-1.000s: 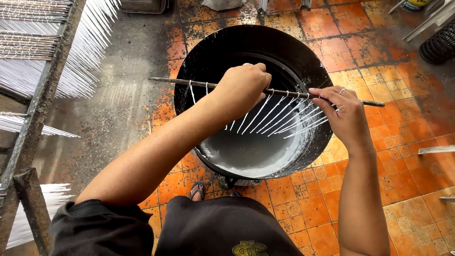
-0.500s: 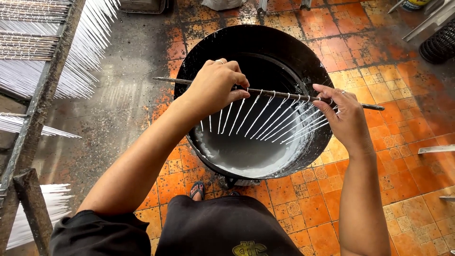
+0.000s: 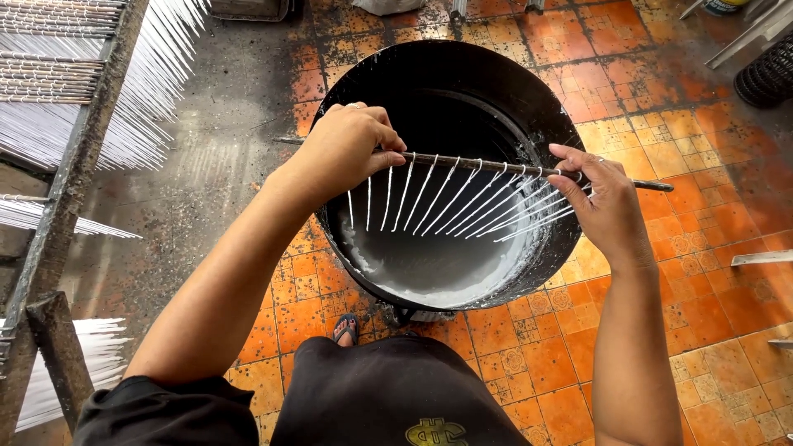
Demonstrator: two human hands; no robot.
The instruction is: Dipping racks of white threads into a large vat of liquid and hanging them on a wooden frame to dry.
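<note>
I hold a thin dark rod (image 3: 462, 163) level across a big black drum (image 3: 529, 99). My left hand (image 3: 347, 149) grips the rod near its left end. My right hand (image 3: 607, 202) pinches it near the right end. Several white-coated sticks (image 3: 450, 198) hang from the rod in a fan, dripping toward me. White liquid (image 3: 429, 264) lies in the bottom of the drum below them.
A metal rack (image 3: 78, 157) at the left carries rows of white sticks (image 3: 157, 99). The floor is orange tile (image 3: 702, 165), stained grey at the left. My sandalled foot (image 3: 347, 329) stands by the drum. A black ribbed object (image 3: 764, 74) sits at the upper right.
My left hand has slid leftward along the rod, away from the right hand. More of the hanging white sticks are now uncovered.
</note>
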